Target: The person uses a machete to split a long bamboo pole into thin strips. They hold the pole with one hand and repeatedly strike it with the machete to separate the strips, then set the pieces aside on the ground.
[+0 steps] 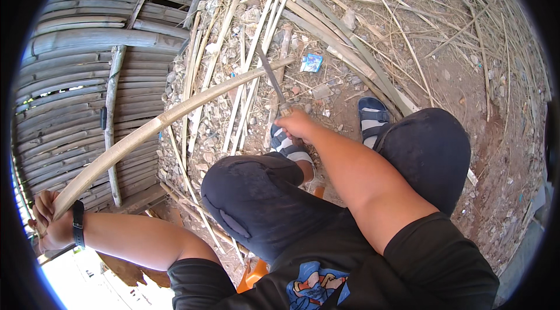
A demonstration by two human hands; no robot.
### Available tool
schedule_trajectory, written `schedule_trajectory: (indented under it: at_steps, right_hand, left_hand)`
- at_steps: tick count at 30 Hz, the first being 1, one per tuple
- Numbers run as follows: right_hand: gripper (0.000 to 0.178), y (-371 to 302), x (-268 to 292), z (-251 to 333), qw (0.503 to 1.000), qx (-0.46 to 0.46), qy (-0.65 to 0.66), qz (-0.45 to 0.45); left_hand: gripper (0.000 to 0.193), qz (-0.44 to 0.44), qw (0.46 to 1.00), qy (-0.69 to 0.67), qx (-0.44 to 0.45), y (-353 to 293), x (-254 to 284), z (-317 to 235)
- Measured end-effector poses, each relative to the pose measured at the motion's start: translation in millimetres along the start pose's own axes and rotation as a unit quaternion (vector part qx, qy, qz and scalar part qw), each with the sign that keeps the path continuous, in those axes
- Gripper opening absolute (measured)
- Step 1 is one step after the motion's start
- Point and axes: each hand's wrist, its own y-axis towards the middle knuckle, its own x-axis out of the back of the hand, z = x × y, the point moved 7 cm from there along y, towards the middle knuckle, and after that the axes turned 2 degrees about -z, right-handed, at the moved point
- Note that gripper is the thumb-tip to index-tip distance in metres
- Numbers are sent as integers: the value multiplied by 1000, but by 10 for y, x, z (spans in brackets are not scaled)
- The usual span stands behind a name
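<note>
A long pale bamboo strip slants across the view from the lower left toward the upper middle. My left hand, a dark band at its wrist, is closed around the strip's near end. In my right hand is the handle of a long-bladed knife, gripped in front of my knees. The blade points up and away, crossing the strip close to its far end. Whether the edge touches the strip, I cannot tell.
A slatted bamboo wall rises on the left. Split bamboo strips and thin shavings litter the stony ground ahead. A small blue wrapper lies beyond my sandalled feet. Part of an orange seat shows beneath me.
</note>
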Motion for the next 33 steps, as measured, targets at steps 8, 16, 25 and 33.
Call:
schedule_trajectory:
  at_steps: [8,16,25,33]
  right_hand:
    - [45,-282,-94,485,917,253,-291,-105]
    - [38,92,434,94,933,61,-302,-186]
    - [48,-203,98,246,943,155,-274,-103]
    - [51,-120,419,-88,938,74,-296,-164]
  left_hand:
    - [36,1,998,-55,-19,-181,-240,-75]
    - [54,-3,998,-58,-26,-166,-330,-84]
    - [64,-15,999,-47,-15,-158,-241,-118]
    - [56,21,998,-54,-12,-210,-234,-110]
